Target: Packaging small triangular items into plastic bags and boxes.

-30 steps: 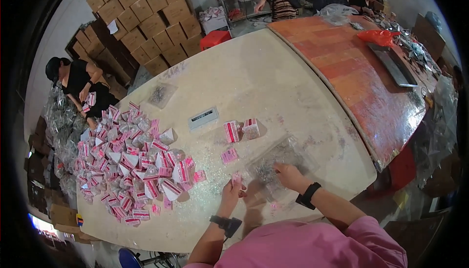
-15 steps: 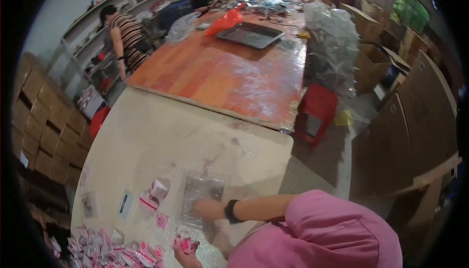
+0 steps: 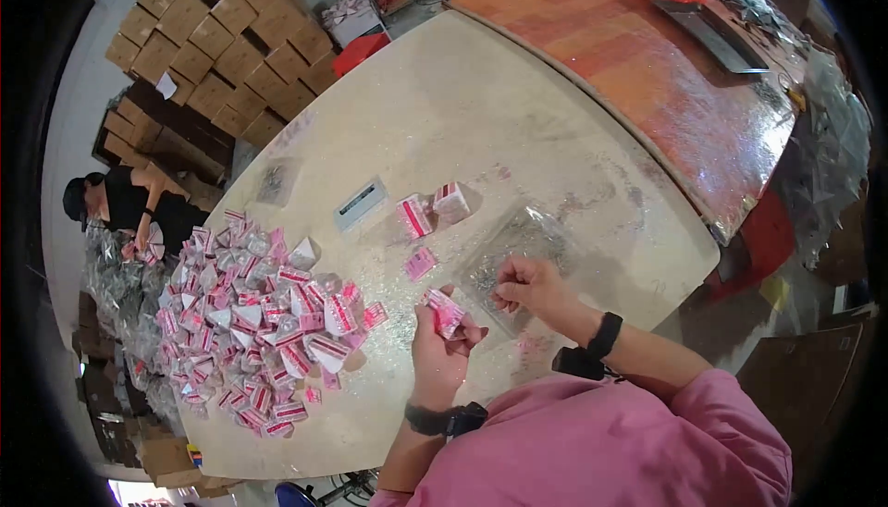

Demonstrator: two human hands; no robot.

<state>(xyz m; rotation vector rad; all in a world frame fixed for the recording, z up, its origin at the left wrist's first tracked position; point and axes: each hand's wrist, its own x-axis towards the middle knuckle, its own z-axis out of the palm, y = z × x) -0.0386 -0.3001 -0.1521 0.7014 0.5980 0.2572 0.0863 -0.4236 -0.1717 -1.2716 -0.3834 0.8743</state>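
My left hand (image 3: 442, 354) is closed around a small pink-and-white packet (image 3: 445, 313), held just above the cream table. To its right, my right hand (image 3: 538, 290) has its fingers curled into a pinch; whatever they hold is too small to make out. Under that hand lies a flat clear plastic tray (image 3: 518, 237) with tiny shiny bits in it. Beyond my left hand sit a flat pink packet (image 3: 420, 264) and two small pink-and-white packs (image 3: 414, 217). A large heap of similar pink-and-white packs (image 3: 259, 322) covers the table to my left.
A pale flat case with a dark strip (image 3: 360, 204) and a clear packet (image 3: 277, 180) lie farther off. An orange-red table (image 3: 638, 63) adjoins the far right edge, bearing a dark tray (image 3: 712, 35). At the left a co-worker (image 3: 148, 206) handles packs near stacked cartons (image 3: 222, 35).
The view has swung left, bringing the whole heap and the co-worker at the left into sight. My right hand stays over the tray, fingers now curled; my left still holds pink material.
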